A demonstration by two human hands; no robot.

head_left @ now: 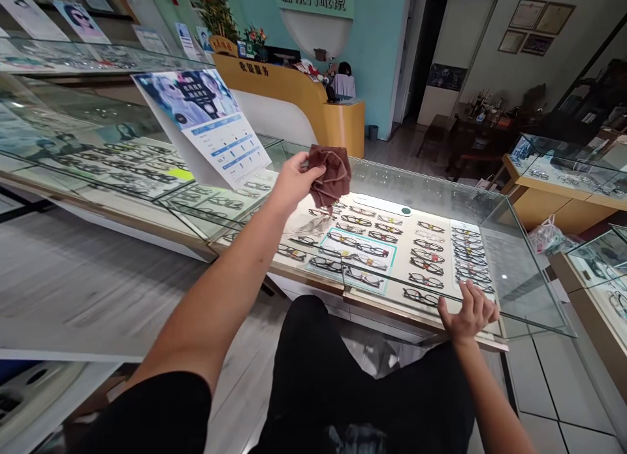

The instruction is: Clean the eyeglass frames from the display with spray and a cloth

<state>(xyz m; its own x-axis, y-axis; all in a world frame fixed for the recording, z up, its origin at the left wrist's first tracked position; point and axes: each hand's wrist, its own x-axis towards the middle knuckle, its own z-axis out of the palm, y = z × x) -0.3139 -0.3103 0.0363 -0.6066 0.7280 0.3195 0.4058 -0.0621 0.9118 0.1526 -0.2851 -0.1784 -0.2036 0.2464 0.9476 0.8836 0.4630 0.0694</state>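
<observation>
A crumpled brown cloth is pinched in my left hand, held over the far part of a glass display case. At the case's near right edge, my right hand rests on the glass with its fingers stretched forward and the thumb apart. Rows of eyeglasses lie under the glass, some on a teal-bordered card. Just left of the cloth, a standing paper sign with printed pictures and a table is on the glass top.
More glass cases run off to the left. Another display counter stands to the right, with a plastic bag beside it. Beyond is a yellow-and-white reception counter. My legs are close to the case's front.
</observation>
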